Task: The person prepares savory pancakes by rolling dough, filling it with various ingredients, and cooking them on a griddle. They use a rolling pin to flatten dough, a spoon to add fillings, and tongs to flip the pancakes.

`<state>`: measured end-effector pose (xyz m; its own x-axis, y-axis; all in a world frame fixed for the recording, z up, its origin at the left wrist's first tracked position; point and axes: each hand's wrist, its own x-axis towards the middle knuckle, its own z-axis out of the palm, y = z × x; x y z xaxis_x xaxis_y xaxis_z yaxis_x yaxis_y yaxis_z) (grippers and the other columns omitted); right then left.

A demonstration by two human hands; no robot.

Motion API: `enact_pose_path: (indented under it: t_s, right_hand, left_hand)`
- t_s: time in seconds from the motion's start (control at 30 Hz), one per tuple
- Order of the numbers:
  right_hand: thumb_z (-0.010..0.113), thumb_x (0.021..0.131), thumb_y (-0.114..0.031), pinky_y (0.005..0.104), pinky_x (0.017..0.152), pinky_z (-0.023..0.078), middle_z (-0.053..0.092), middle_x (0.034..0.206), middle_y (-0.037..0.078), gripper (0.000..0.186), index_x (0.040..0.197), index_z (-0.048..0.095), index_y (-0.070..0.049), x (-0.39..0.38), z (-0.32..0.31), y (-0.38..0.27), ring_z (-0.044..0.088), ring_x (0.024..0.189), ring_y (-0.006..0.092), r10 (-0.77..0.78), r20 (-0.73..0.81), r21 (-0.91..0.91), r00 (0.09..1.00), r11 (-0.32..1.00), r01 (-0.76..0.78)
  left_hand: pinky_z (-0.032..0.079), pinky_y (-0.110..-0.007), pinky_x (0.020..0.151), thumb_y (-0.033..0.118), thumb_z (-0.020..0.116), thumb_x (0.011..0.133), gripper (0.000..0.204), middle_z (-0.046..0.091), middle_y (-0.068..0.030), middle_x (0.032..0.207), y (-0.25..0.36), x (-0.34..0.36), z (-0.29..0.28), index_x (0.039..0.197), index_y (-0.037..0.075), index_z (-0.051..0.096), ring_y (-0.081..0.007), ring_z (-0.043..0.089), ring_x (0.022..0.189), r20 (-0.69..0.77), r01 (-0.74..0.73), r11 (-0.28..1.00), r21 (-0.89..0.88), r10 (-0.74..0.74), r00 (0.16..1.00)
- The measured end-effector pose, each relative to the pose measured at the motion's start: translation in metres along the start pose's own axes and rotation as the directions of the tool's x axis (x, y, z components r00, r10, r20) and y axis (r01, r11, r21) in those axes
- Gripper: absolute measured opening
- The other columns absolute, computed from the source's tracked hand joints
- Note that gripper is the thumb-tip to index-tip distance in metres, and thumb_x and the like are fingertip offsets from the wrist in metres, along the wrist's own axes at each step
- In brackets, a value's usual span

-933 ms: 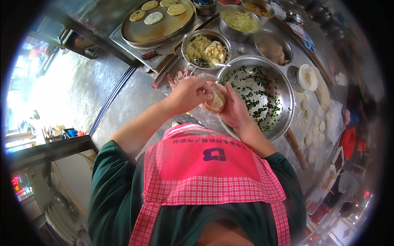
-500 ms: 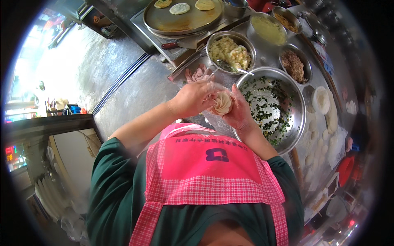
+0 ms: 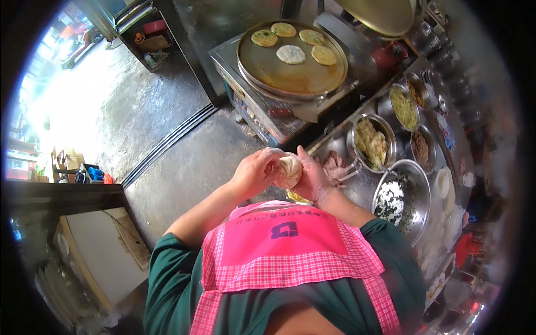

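Observation:
A round, pale dough bun with pleats swirling to its middle is held in front of my apron. My right hand cups it from the right, thumb up along its side. From the left, my left hand has its bent fingers closed against the bun's edge. The bun's underside is hidden in the hands. Just right of my right hand lies a crumpled pinkish cloth or glove on the metal counter.
Ahead, a round griddle bears several flat cakes. To the right stand a bowl of pale yellowish filling, a large steel bowl with chopped greens, a bowl of brownish filling and dough pieces. A white-topped box is at left.
My view and body have turned toward the griddle, which now shows more fully, while the bowls sit farther right. Both hands keep hold of the bun.

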<state>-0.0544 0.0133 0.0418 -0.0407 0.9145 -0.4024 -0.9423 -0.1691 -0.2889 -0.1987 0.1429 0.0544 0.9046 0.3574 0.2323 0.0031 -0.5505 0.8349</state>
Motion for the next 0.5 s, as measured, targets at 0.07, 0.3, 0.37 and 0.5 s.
enact_pose_path:
  t_s: [0.07, 0.3, 0.37, 0.5]
  right_hand:
    - [0.032, 0.104, -0.052, 0.0468, 0.105, 0.045, 0.058, 0.130, 0.015, 0.062, 0.135, 0.048, -0.001, 0.041, 0.023, 0.006, 0.059, 0.118, 0.0279, 0.037, -0.008, -0.061, 0.999, 0.997, -0.037]
    - [0.033, 0.102, -0.057, 0.0477, 0.103, 0.046, 0.057, 0.130, 0.014, 0.068, 0.140, 0.045, -0.002, 0.122, 0.063, -0.005, 0.058, 0.119, 0.0273, -0.111, -0.035, -0.078, 0.993, 0.991, 0.108]
    - [0.033, 0.103, -0.056, 0.0474, 0.101, 0.048, 0.058, 0.130, 0.014, 0.067, 0.140, 0.046, -0.002, 0.132, 0.059, -0.016, 0.058, 0.119, 0.0281, -0.129, -0.128, 0.019, 0.983, 0.991, 0.132]
    - [0.034, 0.103, -0.055, 0.0441, 0.097, 0.049, 0.059, 0.129, 0.013, 0.064, 0.137, 0.051, -0.003, 0.147, 0.037, -0.042, 0.060, 0.114, 0.0275, -0.153, -0.159, 0.034, 0.975, 0.987, 0.160]
  left_hand:
    - [0.054, -0.036, 0.070, 0.002, 0.071, 0.078, 0.018, 0.064, -0.0111, 0.093, -0.030, -0.006, -0.040, 0.094, 0.006, 0.063, -0.0281, 0.065, 0.081, -0.024, -0.024, 0.998, -0.065, 0.022, 0.999]
    - [0.057, -0.029, 0.072, 0.006, 0.064, 0.095, 0.008, 0.067, -0.0057, 0.091, -0.084, 0.011, -0.103, 0.097, -0.002, 0.064, -0.0136, 0.066, 0.081, 0.058, 0.281, 0.489, -0.826, -0.422, 0.905]
    - [0.057, -0.029, 0.077, 0.005, 0.063, 0.095, 0.024, 0.067, -0.0095, 0.103, -0.089, 0.028, -0.103, 0.117, -0.003, 0.060, -0.0160, 0.066, 0.091, 0.179, 0.336, 0.333, -0.881, -0.423, 0.888]
    - [0.056, -0.033, 0.075, 0.005, 0.070, 0.087, 0.023, 0.067, -0.0093, 0.099, -0.106, 0.070, -0.101, 0.109, 0.003, 0.065, -0.0233, 0.067, 0.085, 0.146, 0.261, 0.798, -0.543, -0.215, 0.965]
